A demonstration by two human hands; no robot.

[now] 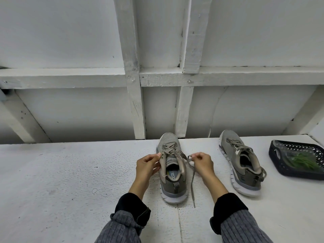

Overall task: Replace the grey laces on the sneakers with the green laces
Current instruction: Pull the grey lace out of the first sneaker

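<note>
Two grey sneakers sitting on a white bench, toes pointing at the wall. The near sneaker (172,170) is right in the middle – left hand (148,163) steadies it at the eyelet side, fingers (154,157) curled against the upper and pinching the edge there. Right hand (201,163) is just beside the shoe, its fingertips pinched on the grey lace (192,183), which loops up and then trails loose down onto the bench (70,172) past the heel. The other sneaker (241,163) is off to the right, tipped on its side, laces in. Farther right, a dark perforated basket (273,155) holds the green laces (301,161) in a clear bag.
</note>
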